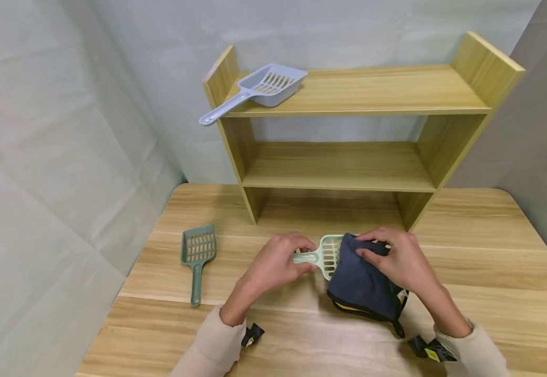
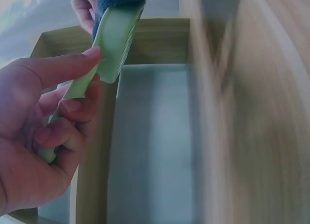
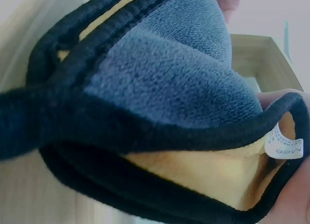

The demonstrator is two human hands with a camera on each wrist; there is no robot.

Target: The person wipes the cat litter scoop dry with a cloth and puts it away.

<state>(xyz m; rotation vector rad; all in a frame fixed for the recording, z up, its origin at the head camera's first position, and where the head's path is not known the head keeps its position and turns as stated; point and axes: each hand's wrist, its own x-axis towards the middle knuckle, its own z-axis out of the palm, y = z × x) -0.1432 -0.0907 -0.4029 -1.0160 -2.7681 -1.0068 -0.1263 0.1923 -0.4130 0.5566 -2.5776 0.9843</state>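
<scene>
My left hand (image 1: 280,262) grips the handle of a light green litter scoop (image 1: 330,251), its thumb and fingers curled round it in the left wrist view. A dark blue cloth (image 1: 363,277) with black edging and a yellow underside drapes over the far part of the scoop's slotted pan. With thumb and fingers, my right hand (image 1: 398,256) pinches the cloth near its upper edge. In the right wrist view the folded cloth (image 3: 169,78) fills most of the picture, a white label (image 3: 283,144) at its edge. The covered end of the scoop is hidden.
A dark green litter scoop (image 1: 198,251) lies on the table (image 1: 146,324) at the left. On the top board of the wooden shelf (image 1: 339,165) behind rests a lavender litter scoop (image 1: 268,86), its handle jutting past the left side.
</scene>
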